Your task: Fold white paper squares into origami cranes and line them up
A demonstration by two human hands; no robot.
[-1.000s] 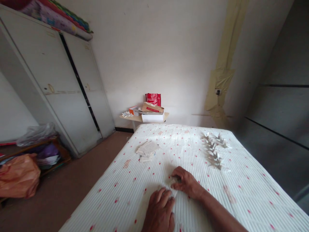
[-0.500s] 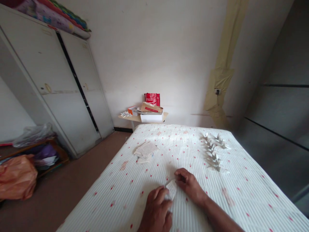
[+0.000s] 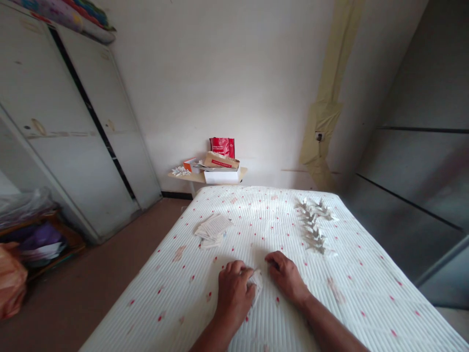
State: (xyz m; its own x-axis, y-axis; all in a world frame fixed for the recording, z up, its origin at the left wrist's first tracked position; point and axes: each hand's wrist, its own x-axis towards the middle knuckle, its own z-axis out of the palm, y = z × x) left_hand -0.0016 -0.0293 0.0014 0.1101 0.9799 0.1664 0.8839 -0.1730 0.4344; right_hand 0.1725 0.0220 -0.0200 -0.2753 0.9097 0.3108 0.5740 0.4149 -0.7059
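Observation:
A small folded piece of printed paper (image 3: 258,279) lies on the patterned white bed cover (image 3: 176,293). My left hand (image 3: 234,288) is closed on its left side, with the thumb and index finger at the paper and part of it hidden under them. Just to the right, my right hand (image 3: 287,276) is apart from the paper; its fingers are loosely bent, with a gap showing between thumb and index finger. Beyond my left hand is a loose pile of printed paper sheets (image 3: 216,227). Several folded paper cranes (image 3: 311,222) stand grouped at the far right.
Past the bed's far edge, a small table (image 3: 188,177) holds a white box (image 3: 222,176), a red bag (image 3: 222,146) and small white pieces (image 3: 181,171). A sliding-door cabinet (image 3: 84,161) stands left; a grey cabinet (image 3: 414,171) stands right. An orange plastic bag (image 3: 10,281) is at lower left.
My left hand has moved up and now covers more of the folded paper. My right hand has come away from the paper's edge. The whole view has shifted slightly.

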